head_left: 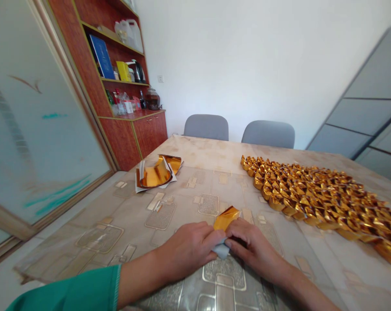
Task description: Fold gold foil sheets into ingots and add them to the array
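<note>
A sheet of gold foil paper (226,218) with a pale back is pinched between both hands, just above the table near its front edge. Its near end is curled or folded over, showing the whitish side. My left hand (192,244) grips it from the left, thumb on top and fingers closed. From the right, my right hand (247,242) closes thumb and fingers on the same sheet. Part of the fold is hidden behind the fingers. Farther off to the left lies a loose, curved stack of gold foil sheets (156,172).
Many folded gold paper pieces (299,185) stand in packed rows on the right of the table. A clear patterned cover (169,216) lies over the tabletop. Two grey chairs (206,126) stand behind it. Wooden shelves (120,134) and a frosted sliding door (39,108) are at left.
</note>
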### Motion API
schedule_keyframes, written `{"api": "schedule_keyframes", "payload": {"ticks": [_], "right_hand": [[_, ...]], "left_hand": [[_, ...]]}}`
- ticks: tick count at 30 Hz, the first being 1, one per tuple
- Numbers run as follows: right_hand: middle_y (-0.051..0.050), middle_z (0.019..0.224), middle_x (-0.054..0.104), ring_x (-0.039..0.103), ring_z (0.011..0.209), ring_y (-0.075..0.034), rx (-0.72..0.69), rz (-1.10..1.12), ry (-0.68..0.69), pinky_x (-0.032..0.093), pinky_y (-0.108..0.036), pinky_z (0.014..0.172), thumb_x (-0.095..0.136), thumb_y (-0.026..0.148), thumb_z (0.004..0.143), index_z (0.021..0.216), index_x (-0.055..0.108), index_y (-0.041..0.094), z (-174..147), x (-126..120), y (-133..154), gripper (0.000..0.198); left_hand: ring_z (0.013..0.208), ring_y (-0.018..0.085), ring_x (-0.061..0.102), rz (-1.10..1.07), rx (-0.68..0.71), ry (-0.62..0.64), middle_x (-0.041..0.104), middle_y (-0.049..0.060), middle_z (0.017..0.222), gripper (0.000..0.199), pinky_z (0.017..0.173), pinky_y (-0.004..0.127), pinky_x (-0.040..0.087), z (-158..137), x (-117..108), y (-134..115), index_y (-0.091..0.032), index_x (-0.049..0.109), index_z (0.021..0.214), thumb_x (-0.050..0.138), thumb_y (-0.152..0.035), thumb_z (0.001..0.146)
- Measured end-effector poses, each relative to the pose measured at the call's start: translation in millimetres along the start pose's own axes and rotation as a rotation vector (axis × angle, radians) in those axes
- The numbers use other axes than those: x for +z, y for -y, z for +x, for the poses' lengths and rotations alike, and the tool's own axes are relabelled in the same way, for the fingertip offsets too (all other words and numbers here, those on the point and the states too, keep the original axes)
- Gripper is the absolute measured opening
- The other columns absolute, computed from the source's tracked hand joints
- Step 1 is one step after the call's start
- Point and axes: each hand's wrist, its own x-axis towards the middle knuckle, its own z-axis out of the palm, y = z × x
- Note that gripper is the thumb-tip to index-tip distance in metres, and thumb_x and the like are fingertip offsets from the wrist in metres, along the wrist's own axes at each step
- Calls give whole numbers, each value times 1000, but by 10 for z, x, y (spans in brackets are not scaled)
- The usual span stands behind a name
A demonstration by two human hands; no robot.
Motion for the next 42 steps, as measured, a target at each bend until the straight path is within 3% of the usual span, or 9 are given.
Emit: {"api": "schedule_keyframes", "payload": {"ticks": [2, 6, 11, 15, 23, 33, 42], "right_hand": [[-2, 92, 63, 56, 89, -19, -9, -16, 22, 43, -32, 81, 59, 21, 89, 96, 64, 21, -21, -16, 18, 8], [-2, 97, 62, 55, 93, -20, 0, -75, 37, 41, -33, 83, 70, 13, 73, 98, 61, 21, -37, -16, 48, 28], [0, 86, 62, 56, 85, -17, 6, -69, 36, 40, -28, 77, 60, 12, 86, 83, 60, 20, 22, 11, 37, 8], [0, 81, 63, 56, 78, -16, 13, -76, 32, 40, -27, 73, 54, 20, 93, 79, 61, 19, 91, 46, 41, 15], [-2, 74, 61, 54, 73, -18, 187, -276, -19, 36, -27, 67, 56, 15, 87, 71, 58, 18, 135, 158, 62, 16], [0, 74, 58, 52, 72, -18, 225, -280, -49, 34, -28, 66, 58, 11, 83, 71, 52, 19, 116, 196, 72, 15], [-1, 75, 60, 53, 73, -19, 243, -292, -53, 35, -29, 66, 61, 13, 85, 76, 54, 19, 122, 209, 53, 13]], "left_hand": [[80, 19, 60, 15, 16, -26, 64, 2, 89, 15, 70, 27, 44, -7, 26, -4, -21, 56, 105, 51, -31, 95], [80, 19, 57, 0, -15, -62, 62, 4, 88, 16, 69, 29, 45, -92, 61, -15, -18, 58, 95, 50, -33, 95], [83, 20, 55, -41, -109, -113, 59, 4, 89, 14, 71, 30, 44, -223, 98, -17, -18, 57, 83, 51, -24, 94], [84, 18, 54, -134, -214, -146, 57, 3, 88, 11, 72, 28, 43, -251, 104, -31, -19, 56, 81, 54, -20, 91], [82, 19, 51, -57, -365, -153, 55, 2, 85, 8, 70, 30, 39, -161, 146, -42, -19, 56, 78, 53, -16, 85], [78, 19, 50, 13, -410, -102, 56, 3, 82, 10, 68, 31, 38, -94, 151, -23, -17, 58, 73, 54, -13, 81], [80, 18, 51, -50, -438, -140, 55, 1, 80, 9, 69, 31, 37, -94, 159, 3, -18, 57, 70, 57, -10, 73]]}}
